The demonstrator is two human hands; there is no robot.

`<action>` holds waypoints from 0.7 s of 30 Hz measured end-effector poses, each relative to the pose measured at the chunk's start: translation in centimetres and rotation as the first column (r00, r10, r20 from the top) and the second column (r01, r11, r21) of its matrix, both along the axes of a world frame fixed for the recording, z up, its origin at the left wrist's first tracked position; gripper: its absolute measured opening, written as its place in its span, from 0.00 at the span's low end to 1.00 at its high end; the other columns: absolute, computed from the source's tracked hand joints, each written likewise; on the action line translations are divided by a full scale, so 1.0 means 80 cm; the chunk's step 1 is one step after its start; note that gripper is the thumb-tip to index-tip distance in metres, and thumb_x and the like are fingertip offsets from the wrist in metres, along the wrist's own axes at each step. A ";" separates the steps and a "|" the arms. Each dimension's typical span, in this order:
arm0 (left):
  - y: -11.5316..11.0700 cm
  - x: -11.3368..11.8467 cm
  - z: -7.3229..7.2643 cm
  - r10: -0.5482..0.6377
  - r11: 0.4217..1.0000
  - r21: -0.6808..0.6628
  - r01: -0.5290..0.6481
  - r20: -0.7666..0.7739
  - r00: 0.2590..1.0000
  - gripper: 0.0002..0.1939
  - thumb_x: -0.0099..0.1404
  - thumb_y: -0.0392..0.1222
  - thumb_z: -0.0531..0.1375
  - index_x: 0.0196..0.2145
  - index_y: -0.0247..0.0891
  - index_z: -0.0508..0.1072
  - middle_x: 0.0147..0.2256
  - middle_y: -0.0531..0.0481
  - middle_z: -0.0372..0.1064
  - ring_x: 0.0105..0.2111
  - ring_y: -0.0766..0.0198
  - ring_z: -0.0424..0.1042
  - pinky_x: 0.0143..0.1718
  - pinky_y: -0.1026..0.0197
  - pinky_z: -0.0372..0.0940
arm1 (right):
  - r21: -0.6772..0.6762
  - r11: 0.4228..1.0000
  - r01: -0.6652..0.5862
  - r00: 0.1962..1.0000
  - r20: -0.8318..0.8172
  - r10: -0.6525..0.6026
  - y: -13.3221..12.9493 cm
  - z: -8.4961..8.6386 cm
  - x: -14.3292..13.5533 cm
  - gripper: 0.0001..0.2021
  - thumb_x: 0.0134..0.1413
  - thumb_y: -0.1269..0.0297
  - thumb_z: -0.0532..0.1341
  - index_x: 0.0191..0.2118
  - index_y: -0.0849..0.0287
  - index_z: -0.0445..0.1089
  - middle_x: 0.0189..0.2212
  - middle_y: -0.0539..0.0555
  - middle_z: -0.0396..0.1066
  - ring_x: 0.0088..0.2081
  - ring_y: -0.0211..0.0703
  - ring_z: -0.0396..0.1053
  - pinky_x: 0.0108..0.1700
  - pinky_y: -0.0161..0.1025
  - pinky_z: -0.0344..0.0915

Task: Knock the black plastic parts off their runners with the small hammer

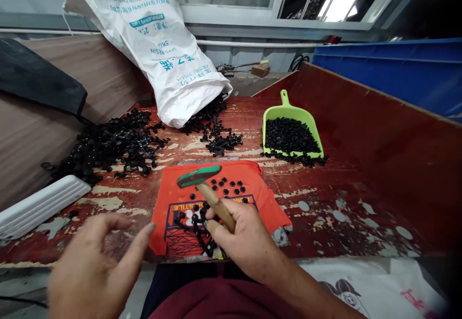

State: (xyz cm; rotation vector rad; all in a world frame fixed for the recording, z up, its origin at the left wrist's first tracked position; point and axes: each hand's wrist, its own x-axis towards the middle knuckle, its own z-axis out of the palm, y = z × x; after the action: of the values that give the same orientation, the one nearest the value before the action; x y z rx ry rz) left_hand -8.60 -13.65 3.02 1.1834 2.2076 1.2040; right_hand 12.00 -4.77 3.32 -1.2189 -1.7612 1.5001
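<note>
My right hand (240, 237) is wrapped round the wooden handle of a hammer (216, 201), whose green head points up and left above an orange cloth (269, 203). On that printed cloth lie several small round black plastic pieces (226, 192). Nearer to me, a cluster of linked black parts (198, 230) rests beside and partly behind my right hand. Off the cloth's left edge, my left hand (96, 263) hovers slightly blurred, thumb and fingers apart, with nothing in it.
A white woven sack (169, 54) spills black parts at the back. Another black heap (111, 141) lies left, near a white ribbed piece (43, 206). A green dustpan (285, 112) full of black pieces stands right of centre. Wooden boards (378, 131) wall the worn red table.
</note>
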 end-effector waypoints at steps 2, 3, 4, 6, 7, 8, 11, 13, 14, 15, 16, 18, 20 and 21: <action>-0.001 0.001 0.012 -0.088 0.994 0.043 0.102 -0.241 0.967 0.16 0.50 0.56 0.69 0.35 0.48 0.77 0.42 0.44 0.75 0.47 0.43 0.70 0.47 0.51 0.66 | -0.007 0.998 -0.067 0.998 -0.006 0.067 -0.004 0.005 0.001 0.03 0.52 0.69 0.59 0.33 0.57 0.70 0.21 0.43 0.61 0.21 0.32 0.56 0.23 0.30 0.53; 0.000 0.007 0.015 -0.202 0.977 0.015 0.211 -0.236 0.950 0.16 0.51 0.56 0.69 0.36 0.49 0.78 0.43 0.45 0.76 0.47 0.43 0.71 0.49 0.51 0.65 | 0.004 0.996 -0.094 0.995 -0.011 0.094 -0.006 0.007 0.000 0.03 0.53 0.69 0.59 0.32 0.57 0.69 0.21 0.43 0.62 0.22 0.33 0.56 0.24 0.30 0.53; 0.003 0.017 0.015 -0.338 0.941 -0.031 0.337 -0.146 0.930 0.15 0.53 0.56 0.68 0.37 0.50 0.80 0.43 0.46 0.77 0.45 0.45 0.72 0.49 0.53 0.66 | 0.026 0.994 -0.111 0.994 -0.011 0.111 -0.009 0.008 0.000 0.03 0.53 0.70 0.58 0.30 0.57 0.69 0.22 0.43 0.62 0.23 0.33 0.57 0.25 0.30 0.53; 0.008 0.038 0.007 -0.469 0.873 -0.075 0.481 0.140 0.872 0.12 0.59 0.55 0.64 0.39 0.50 0.80 0.39 0.48 0.78 0.40 0.51 0.75 0.45 0.56 0.68 | 0.087 0.990 -0.110 0.994 0.000 0.110 -0.015 0.007 -0.001 0.05 0.52 0.72 0.58 0.27 0.58 0.67 0.22 0.44 0.62 0.25 0.33 0.59 0.27 0.31 0.53; 0.009 0.047 0.001 -0.449 0.875 -0.067 0.480 0.258 0.855 0.12 0.61 0.54 0.62 0.39 0.49 0.80 0.38 0.48 0.78 0.38 0.53 0.75 0.43 0.57 0.69 | 0.100 0.990 -0.097 0.995 0.001 0.097 -0.018 0.006 0.000 0.06 0.53 0.72 0.58 0.27 0.58 0.66 0.23 0.44 0.63 0.26 0.34 0.59 0.27 0.31 0.53; 0.010 0.054 -0.004 -0.398 0.896 -0.054 0.441 0.341 0.852 0.13 0.62 0.54 0.62 0.39 0.48 0.80 0.38 0.48 0.79 0.37 0.53 0.75 0.41 0.58 0.70 | 0.088 0.992 -0.091 0.996 -0.010 0.093 -0.021 0.004 0.002 0.05 0.54 0.71 0.58 0.28 0.58 0.67 0.24 0.44 0.64 0.27 0.34 0.60 0.28 0.31 0.54; 0.010 0.061 -0.010 -0.223 0.961 -0.047 0.273 0.452 0.864 0.14 0.56 0.55 0.66 0.33 0.44 0.81 0.34 0.48 0.79 0.36 0.52 0.76 0.38 0.59 0.71 | -0.020 0.990 -0.139 0.986 -0.100 0.137 -0.026 0.000 0.012 0.04 0.58 0.68 0.58 0.34 0.57 0.70 0.27 0.45 0.67 0.29 0.35 0.62 0.31 0.32 0.56; 0.012 0.057 -0.004 -0.163 0.968 -0.082 0.236 0.510 0.845 0.15 0.52 0.55 0.68 0.30 0.42 0.80 0.27 0.48 0.76 0.33 0.52 0.76 0.32 0.59 0.71 | -0.035 0.986 -0.163 0.979 -0.130 0.157 -0.027 -0.001 0.021 0.05 0.59 0.68 0.57 0.35 0.57 0.71 0.27 0.45 0.66 0.29 0.35 0.61 0.31 0.32 0.56; 0.013 0.054 0.001 -0.149 0.967 -0.096 0.234 0.532 0.834 0.15 0.51 0.56 0.69 0.29 0.41 0.79 0.24 0.49 0.74 0.31 0.52 0.75 0.29 0.60 0.70 | -0.023 0.988 -0.151 0.981 -0.124 0.147 -0.026 -0.001 0.026 0.06 0.60 0.68 0.57 0.36 0.57 0.71 0.27 0.45 0.66 0.29 0.35 0.61 0.31 0.32 0.56; 0.015 0.050 0.006 -0.136 0.967 -0.108 0.229 0.543 0.829 0.16 0.51 0.56 0.69 0.28 0.41 0.78 0.21 0.50 0.72 0.28 0.53 0.74 0.26 0.61 0.69 | -0.011 0.992 -0.123 0.986 -0.113 0.121 -0.024 -0.002 0.031 0.06 0.61 0.67 0.57 0.38 0.57 0.72 0.27 0.45 0.66 0.28 0.35 0.61 0.31 0.32 0.56; 0.018 0.046 0.009 -0.124 0.969 -0.115 0.218 0.540 0.833 0.16 0.51 0.56 0.69 0.28 0.41 0.77 0.20 0.51 0.70 0.26 0.55 0.73 0.23 0.62 0.67 | -0.010 0.996 -0.089 0.991 -0.104 0.087 -0.021 -0.004 0.036 0.08 0.62 0.67 0.56 0.42 0.57 0.72 0.27 0.45 0.67 0.28 0.35 0.61 0.31 0.32 0.57; 0.025 0.036 0.009 -0.108 0.974 -0.123 0.191 0.487 0.867 0.15 0.51 0.56 0.68 0.28 0.41 0.76 0.19 0.52 0.69 0.23 0.58 0.71 0.20 0.64 0.64 | -0.039 0.999 -0.023 0.995 -0.103 0.019 -0.016 -0.009 0.046 0.13 0.64 0.66 0.54 0.51 0.55 0.69 0.28 0.45 0.69 0.27 0.35 0.61 0.31 0.32 0.58; 0.033 0.027 0.000 -0.113 0.974 -0.138 0.178 0.383 0.917 0.15 0.53 0.56 0.67 0.29 0.41 0.75 0.21 0.53 0.70 0.22 0.61 0.69 0.20 0.65 0.61 | -0.074 0.997 0.021 0.995 -0.100 -0.028 -0.011 -0.016 0.055 0.17 0.65 0.65 0.53 0.57 0.55 0.66 0.28 0.46 0.70 0.25 0.35 0.61 0.30 0.33 0.59; 0.037 0.023 -0.006 -0.125 0.973 -0.145 0.179 0.319 0.939 0.15 0.54 0.56 0.67 0.29 0.41 0.75 0.22 0.53 0.71 0.23 0.61 0.69 0.20 0.65 0.61 | -0.082 0.996 0.034 0.995 -0.088 -0.041 -0.010 -0.019 0.058 0.17 0.65 0.65 0.53 0.57 0.55 0.66 0.27 0.45 0.69 0.24 0.35 0.60 0.29 0.33 0.58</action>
State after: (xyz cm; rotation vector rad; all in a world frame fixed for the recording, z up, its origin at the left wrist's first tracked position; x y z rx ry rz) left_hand -6.78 -10.71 2.51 1.0003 1.9071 1.0323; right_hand 16.65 -5.53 1.77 -1.1983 -1.6250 1.5925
